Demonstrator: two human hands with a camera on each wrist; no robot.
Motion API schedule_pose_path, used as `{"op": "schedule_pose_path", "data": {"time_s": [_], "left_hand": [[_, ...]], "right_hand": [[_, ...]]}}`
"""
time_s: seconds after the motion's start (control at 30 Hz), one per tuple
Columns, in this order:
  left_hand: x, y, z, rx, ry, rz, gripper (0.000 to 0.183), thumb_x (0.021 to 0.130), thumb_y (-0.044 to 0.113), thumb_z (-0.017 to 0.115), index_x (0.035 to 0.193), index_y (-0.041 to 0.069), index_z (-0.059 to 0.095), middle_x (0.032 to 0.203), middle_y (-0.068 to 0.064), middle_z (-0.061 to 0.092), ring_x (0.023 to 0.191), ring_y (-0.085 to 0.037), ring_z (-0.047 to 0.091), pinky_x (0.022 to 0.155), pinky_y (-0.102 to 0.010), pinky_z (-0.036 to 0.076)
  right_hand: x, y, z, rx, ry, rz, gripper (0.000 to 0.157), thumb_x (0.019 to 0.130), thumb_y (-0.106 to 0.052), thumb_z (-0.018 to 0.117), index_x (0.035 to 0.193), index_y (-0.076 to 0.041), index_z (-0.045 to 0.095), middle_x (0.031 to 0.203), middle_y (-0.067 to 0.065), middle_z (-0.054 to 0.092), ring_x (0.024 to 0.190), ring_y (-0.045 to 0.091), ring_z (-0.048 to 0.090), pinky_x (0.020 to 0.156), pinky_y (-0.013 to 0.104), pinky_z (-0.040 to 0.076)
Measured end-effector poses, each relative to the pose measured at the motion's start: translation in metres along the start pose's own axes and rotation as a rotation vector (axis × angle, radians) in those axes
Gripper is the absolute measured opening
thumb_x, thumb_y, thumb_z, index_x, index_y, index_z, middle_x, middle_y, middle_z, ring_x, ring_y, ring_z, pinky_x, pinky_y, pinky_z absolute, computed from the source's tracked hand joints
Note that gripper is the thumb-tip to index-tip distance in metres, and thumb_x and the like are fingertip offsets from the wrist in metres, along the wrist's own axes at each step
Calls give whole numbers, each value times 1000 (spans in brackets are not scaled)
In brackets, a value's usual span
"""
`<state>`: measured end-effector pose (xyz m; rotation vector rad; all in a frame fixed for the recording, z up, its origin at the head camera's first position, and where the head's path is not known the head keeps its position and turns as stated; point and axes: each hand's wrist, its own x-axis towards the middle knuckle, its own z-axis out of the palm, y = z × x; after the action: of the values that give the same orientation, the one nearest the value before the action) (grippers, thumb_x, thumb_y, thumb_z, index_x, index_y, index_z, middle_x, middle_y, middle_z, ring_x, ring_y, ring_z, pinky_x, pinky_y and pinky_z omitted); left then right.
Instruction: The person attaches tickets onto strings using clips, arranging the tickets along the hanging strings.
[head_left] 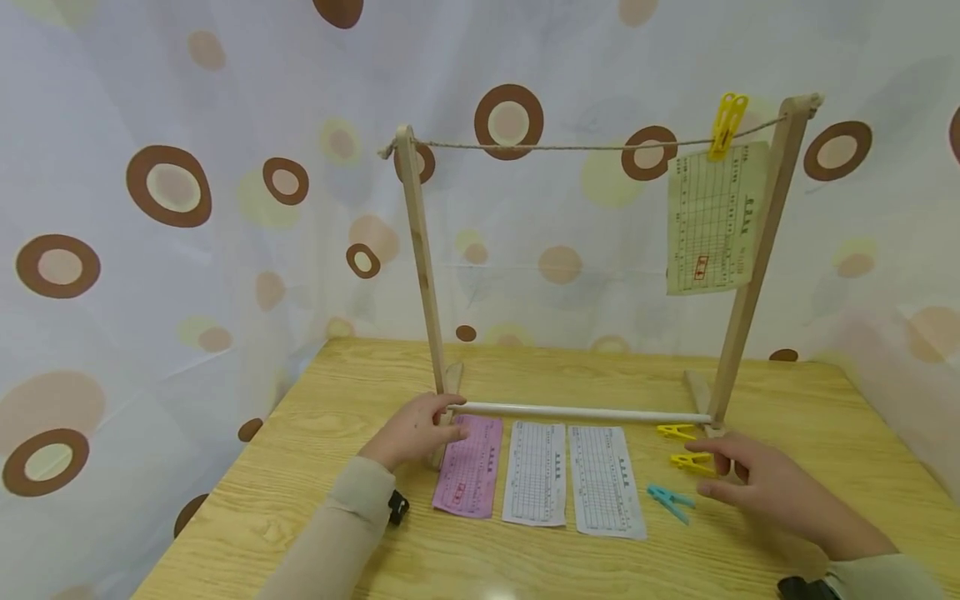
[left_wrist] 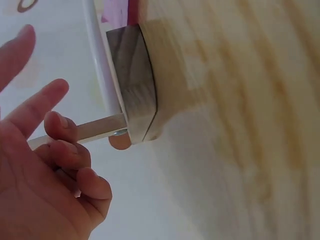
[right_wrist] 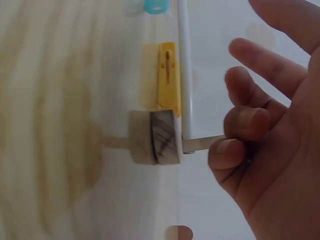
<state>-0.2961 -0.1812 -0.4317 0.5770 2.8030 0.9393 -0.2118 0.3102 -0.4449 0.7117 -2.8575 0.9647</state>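
My left hand (head_left: 414,430) hovers by the foot of the left post, its fingertips overlapping the top of a pink printed slip (head_left: 472,471). Nothing is in it; its lower fingers (left_wrist: 82,182) curl loosely. Two white slips, one in the middle (head_left: 535,475) and another on its right (head_left: 606,483), lie beside the pink one. At the right, my right hand (head_left: 772,487) holds nothing, fingers loosely bent, near a yellow clothespin (head_left: 693,462). Another yellow clothespin (head_left: 675,431) lies behind that one, and a blue clothespin (head_left: 671,502) in front.
A wooden frame with a left post (head_left: 422,258) and a right post (head_left: 759,267) carries a string (head_left: 540,147) across its top. A yellow clothespin (head_left: 727,125) hangs a pale green slip (head_left: 716,221) there. The white crossbar (head_left: 577,412) runs low behind the slips.
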Motion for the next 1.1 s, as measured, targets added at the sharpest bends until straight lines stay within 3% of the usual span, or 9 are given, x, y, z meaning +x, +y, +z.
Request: {"op": "schedule_pose_path", "data": {"time_s": [0.27,0.47,0.77,0.93,1.1], "left_hand": [[12,-13,1,-23,-114,-102,45,95,25,72,139,19,63,93,-4,61,67,-16,49,60,-33,43],[18,-13,2,54,-155,-124,49,94,25,74,141,18,62,117,-5,66,95,-19,56,84,-39,47],[22,-9,7,199,-150,-126,51,92,24,76,141,17,62,133,-14,63,112,-24,58,99,-45,45],[20,-7,8,225,-132,-121,45,92,24,76,135,15,67,130,-11,66,121,-26,58,103,-47,44],[17,-2,9,244,-104,-111,37,90,19,78,126,13,72,120,-7,70,113,-24,61,99,-45,47]], "right_hand": [[-1,4,12,80,-199,9,47,94,-35,73,130,-5,64,82,-8,49,71,3,45,60,27,37],[-1,0,14,101,-268,73,52,93,-40,73,132,-7,63,79,-5,49,67,4,43,58,27,35],[1,-6,17,-32,-270,154,53,84,-52,78,122,-16,69,74,-6,47,65,6,42,59,27,34],[1,-10,18,-83,-251,153,54,81,-55,78,121,-19,70,73,-7,47,65,5,42,59,27,34],[1,-13,20,-106,-244,148,53,80,-55,80,119,-19,70,74,-8,47,65,5,42,59,27,34]]}}
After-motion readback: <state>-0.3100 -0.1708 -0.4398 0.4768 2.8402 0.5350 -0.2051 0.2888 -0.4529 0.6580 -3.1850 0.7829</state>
